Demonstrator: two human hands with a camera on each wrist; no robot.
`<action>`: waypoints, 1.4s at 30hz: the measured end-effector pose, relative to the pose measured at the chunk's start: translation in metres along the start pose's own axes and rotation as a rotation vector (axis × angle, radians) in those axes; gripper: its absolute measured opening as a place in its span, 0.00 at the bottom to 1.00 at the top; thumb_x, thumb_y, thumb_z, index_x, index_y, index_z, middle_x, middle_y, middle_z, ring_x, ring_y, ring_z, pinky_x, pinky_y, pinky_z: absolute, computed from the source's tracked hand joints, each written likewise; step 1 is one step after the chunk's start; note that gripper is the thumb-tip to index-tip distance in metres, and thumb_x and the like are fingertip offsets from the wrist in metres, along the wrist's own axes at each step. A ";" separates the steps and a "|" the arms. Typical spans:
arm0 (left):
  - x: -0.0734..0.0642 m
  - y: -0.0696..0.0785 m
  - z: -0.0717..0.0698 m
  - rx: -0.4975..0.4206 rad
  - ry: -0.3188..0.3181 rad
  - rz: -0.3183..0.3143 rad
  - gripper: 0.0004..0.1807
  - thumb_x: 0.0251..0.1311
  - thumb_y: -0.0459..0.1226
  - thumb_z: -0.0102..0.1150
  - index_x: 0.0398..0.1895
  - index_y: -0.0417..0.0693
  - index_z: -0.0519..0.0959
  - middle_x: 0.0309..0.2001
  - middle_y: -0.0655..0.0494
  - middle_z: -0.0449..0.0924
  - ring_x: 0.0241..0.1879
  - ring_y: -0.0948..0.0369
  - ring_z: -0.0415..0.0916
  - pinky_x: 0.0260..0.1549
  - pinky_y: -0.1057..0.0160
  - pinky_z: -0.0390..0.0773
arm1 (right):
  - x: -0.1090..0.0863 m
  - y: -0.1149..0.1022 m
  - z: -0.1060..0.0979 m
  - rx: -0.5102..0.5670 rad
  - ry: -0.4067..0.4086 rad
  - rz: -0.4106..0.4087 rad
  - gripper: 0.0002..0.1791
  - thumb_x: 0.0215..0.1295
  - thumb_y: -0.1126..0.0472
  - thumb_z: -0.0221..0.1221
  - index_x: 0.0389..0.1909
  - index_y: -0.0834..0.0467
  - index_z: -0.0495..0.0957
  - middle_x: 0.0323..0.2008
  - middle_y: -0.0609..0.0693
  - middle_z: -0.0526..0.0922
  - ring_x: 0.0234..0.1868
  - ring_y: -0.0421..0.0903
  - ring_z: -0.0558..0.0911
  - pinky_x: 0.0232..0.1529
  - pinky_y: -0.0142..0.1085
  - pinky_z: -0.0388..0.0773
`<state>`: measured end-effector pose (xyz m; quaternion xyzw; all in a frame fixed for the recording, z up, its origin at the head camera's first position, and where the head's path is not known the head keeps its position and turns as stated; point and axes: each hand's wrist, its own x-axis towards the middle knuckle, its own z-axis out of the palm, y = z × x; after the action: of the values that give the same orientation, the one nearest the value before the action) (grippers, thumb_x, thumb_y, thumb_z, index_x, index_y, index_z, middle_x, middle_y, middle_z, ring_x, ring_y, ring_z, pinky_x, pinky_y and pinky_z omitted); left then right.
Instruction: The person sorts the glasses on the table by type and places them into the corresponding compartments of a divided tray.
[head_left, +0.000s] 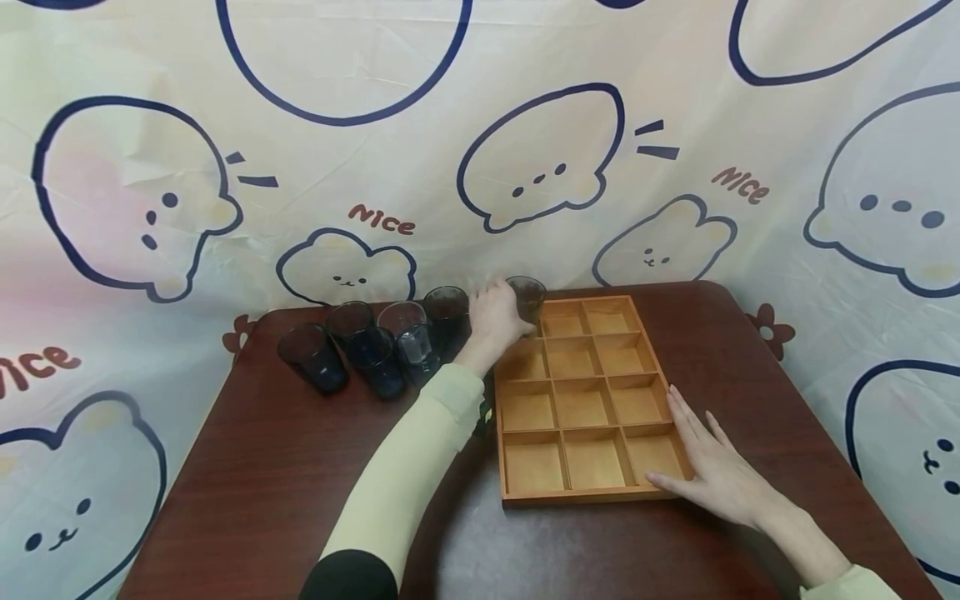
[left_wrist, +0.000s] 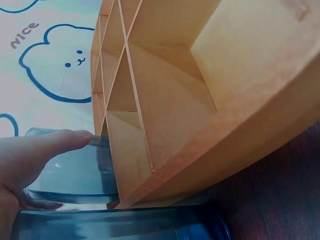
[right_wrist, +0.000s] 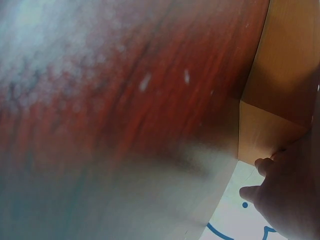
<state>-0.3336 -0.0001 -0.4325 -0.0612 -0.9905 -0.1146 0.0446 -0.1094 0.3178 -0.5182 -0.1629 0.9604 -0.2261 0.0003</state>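
Note:
At the tray's far left corner, my left hand (head_left: 493, 321) grips a dark, see-through glass (head_left: 528, 293). The left wrist view shows its thumb (left_wrist: 67, 142) stretched along the smoky side of that glass, close beside the tray wall. The wooden tray (head_left: 573, 498) lies flat on the table, divided into several square compartments. Fingers straight and spread, my right hand (head_left: 723, 483) rests against the tray's near right corner, with the thumb at the front rim. In the right wrist view the fingertips (right_wrist: 264, 165) meet the tray's outer wall.
Several dark glasses stand clustered left of the tray, including an outer left one (head_left: 313, 358) and one (head_left: 377, 362) near the front of the group. The brown table (head_left: 285, 500) ends at a patterned cloth backdrop (head_left: 420, 167). Another glass (left_wrist: 120, 222) fills the lower left wrist view.

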 end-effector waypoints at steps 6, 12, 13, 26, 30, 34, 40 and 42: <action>-0.001 0.000 0.002 0.158 0.013 0.007 0.59 0.58 0.66 0.78 0.80 0.37 0.66 0.79 0.40 0.73 0.81 0.44 0.70 0.87 0.42 0.58 | 0.001 0.000 0.000 0.001 -0.006 0.006 0.68 0.71 0.34 0.68 0.91 0.54 0.31 0.92 0.59 0.39 0.87 0.26 0.39 0.91 0.55 0.29; -0.003 0.001 -0.003 0.300 -0.045 -0.008 0.68 0.60 0.73 0.69 0.87 0.34 0.56 0.88 0.36 0.55 0.88 0.42 0.54 0.88 0.39 0.51 | 0.000 0.000 0.000 0.010 -0.006 0.005 0.68 0.71 0.34 0.68 0.91 0.54 0.31 0.92 0.59 0.38 0.86 0.24 0.37 0.91 0.57 0.29; -0.003 0.001 -0.003 0.306 -0.053 -0.011 0.69 0.60 0.73 0.69 0.87 0.34 0.55 0.88 0.36 0.54 0.89 0.42 0.53 0.88 0.39 0.50 | 0.000 0.000 0.000 0.011 -0.005 0.005 0.68 0.71 0.35 0.69 0.91 0.55 0.31 0.92 0.59 0.38 0.86 0.23 0.38 0.91 0.57 0.29; -0.009 -0.005 -0.007 0.342 -0.080 -0.015 0.67 0.63 0.73 0.66 0.88 0.34 0.53 0.90 0.38 0.49 0.90 0.41 0.46 0.88 0.35 0.49 | 0.000 0.000 -0.002 0.009 -0.009 0.007 0.68 0.72 0.34 0.68 0.91 0.55 0.32 0.92 0.59 0.38 0.88 0.31 0.42 0.91 0.57 0.29; -0.011 -0.007 -0.006 0.330 -0.073 -0.011 0.67 0.63 0.73 0.65 0.88 0.35 0.53 0.90 0.39 0.49 0.90 0.42 0.46 0.87 0.35 0.49 | -0.001 -0.001 -0.002 0.007 -0.009 0.005 0.67 0.72 0.34 0.68 0.91 0.56 0.32 0.92 0.59 0.38 0.89 0.33 0.41 0.91 0.49 0.27; -0.014 -0.010 -0.006 0.302 -0.060 -0.003 0.67 0.63 0.72 0.66 0.88 0.35 0.53 0.89 0.38 0.51 0.90 0.42 0.47 0.87 0.34 0.49 | 0.000 -0.001 -0.001 0.005 -0.016 0.005 0.68 0.71 0.34 0.68 0.91 0.56 0.31 0.92 0.60 0.38 0.92 0.49 0.44 0.86 0.27 0.23; -0.022 -0.016 -0.010 0.212 -0.038 0.020 0.63 0.66 0.70 0.65 0.88 0.37 0.54 0.89 0.39 0.51 0.90 0.42 0.47 0.88 0.35 0.46 | 0.001 -0.001 -0.002 0.009 -0.027 0.011 0.69 0.71 0.33 0.69 0.91 0.55 0.31 0.92 0.60 0.38 0.91 0.61 0.47 0.78 0.14 0.21; -0.027 -0.017 -0.012 0.175 -0.035 0.037 0.63 0.66 0.70 0.65 0.88 0.38 0.54 0.89 0.39 0.51 0.90 0.41 0.46 0.88 0.35 0.47 | 0.000 -0.001 -0.003 0.015 -0.030 0.017 0.69 0.70 0.33 0.69 0.91 0.55 0.30 0.92 0.59 0.38 0.91 0.63 0.48 0.77 0.13 0.22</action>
<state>-0.3086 -0.0227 -0.4271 -0.0772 -0.9961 -0.0257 0.0344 -0.1096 0.3179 -0.5150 -0.1580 0.9599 -0.2308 0.0180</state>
